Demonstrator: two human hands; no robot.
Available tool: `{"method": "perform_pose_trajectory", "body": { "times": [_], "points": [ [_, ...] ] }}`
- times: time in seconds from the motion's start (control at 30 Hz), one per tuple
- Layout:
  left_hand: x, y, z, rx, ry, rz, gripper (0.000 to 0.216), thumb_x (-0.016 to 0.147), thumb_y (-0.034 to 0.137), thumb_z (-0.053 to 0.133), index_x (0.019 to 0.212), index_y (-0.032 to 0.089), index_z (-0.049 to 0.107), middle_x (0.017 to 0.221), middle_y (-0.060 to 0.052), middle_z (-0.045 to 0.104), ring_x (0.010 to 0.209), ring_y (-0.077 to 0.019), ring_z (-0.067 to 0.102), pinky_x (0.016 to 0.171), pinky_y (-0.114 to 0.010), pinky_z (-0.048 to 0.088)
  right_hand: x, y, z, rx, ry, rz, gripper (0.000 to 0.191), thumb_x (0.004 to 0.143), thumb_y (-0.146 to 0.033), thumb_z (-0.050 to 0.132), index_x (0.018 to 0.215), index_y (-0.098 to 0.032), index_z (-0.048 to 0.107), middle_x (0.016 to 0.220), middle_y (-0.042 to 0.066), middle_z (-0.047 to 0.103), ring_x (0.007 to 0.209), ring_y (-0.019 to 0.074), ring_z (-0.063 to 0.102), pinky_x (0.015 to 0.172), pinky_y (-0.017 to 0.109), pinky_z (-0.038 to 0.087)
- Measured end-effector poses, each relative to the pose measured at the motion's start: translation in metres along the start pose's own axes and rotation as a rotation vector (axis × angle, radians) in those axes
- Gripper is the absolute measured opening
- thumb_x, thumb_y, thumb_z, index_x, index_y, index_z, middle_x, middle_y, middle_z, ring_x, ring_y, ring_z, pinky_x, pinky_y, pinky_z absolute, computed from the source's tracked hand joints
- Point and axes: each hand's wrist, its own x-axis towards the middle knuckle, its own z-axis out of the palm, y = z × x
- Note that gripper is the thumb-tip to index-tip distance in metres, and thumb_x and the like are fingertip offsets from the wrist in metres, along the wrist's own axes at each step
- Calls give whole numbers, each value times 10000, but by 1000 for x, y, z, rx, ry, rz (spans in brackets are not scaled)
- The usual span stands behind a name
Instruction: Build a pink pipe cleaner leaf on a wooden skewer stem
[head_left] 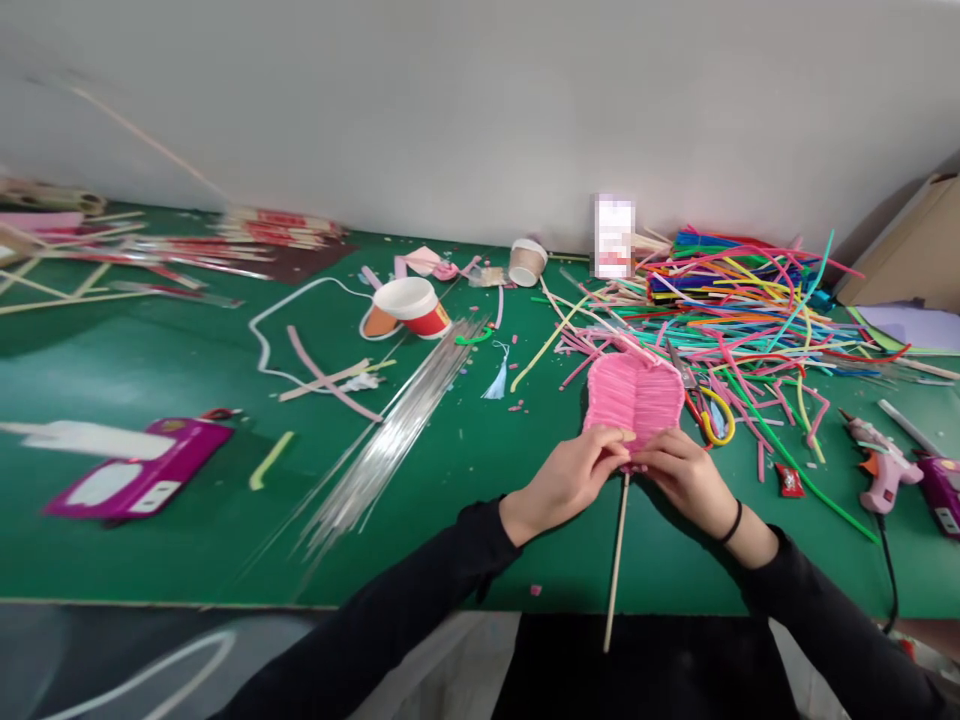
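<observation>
A pink fan-shaped piece made of pipe cleaners (634, 395) has a thin wooden stick (616, 560) running down from its base, over the table's front edge. My left hand (574, 468) pinches the piece's lower left edge, close to where the stick begins. On the lower right edge, my right hand (694, 485) is closed with its fingertips near the left ones. The fingers hide the joint between stick and fan. Scissors (716, 415) with yellow and red handles lie just right of the fan.
Behind the fan spreads a heap of colourful pipe cleaners (742, 290). A pink glue gun (885, 465) and a red wrapped packet (790, 480) lie at right. Leftward are a bundle of thin wires (397, 430), a paper cup (420, 308), a blue tassel (497, 375) and a purple box (150, 465).
</observation>
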Motion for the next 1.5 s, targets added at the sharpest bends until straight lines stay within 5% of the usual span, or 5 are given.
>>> {"method": "perform_pose_trajectory", "body": {
  "times": [0.23,0.47,0.97,1.13,1.5],
  "points": [
    [4,-7,-14,-59,-110,-44,515,933,290,617,1403,216,417,1095,-57,742,1127,-207,661,1014,-384,475,0,3,1,63,-10,180,101,924,-241,621,996,-227,689,876,48,715,823,185,664,753,311,555],
    [6,-3,-9,-113,-122,-96,524,927,282,630,1403,212,421,928,-21,770,1050,-213,690,990,-384,449,1,0,3,130,20,250,43,915,-214,625,903,-234,662,828,24,717,773,173,678,711,282,553],
    [8,-4,-8,-55,-54,-94,505,915,287,632,1377,217,441,978,-37,677,968,-197,642,941,-374,497,3,-9,7,-44,50,85,147,923,-181,573,974,-213,707,873,66,705,797,191,664,720,320,562],
    [8,-1,-9,44,-81,7,451,927,217,587,1360,209,465,1026,-60,676,971,-200,644,925,-368,515,4,-13,7,-10,35,126,116,931,-241,597,920,-210,708,857,66,710,796,192,660,737,329,554],
    [4,2,-22,457,-100,564,441,943,118,532,1363,245,496,1083,-66,713,1080,-189,657,1012,-378,499,6,-8,7,38,36,156,159,950,-255,561,889,-225,705,832,51,744,763,187,686,715,317,544]
  ]
}}
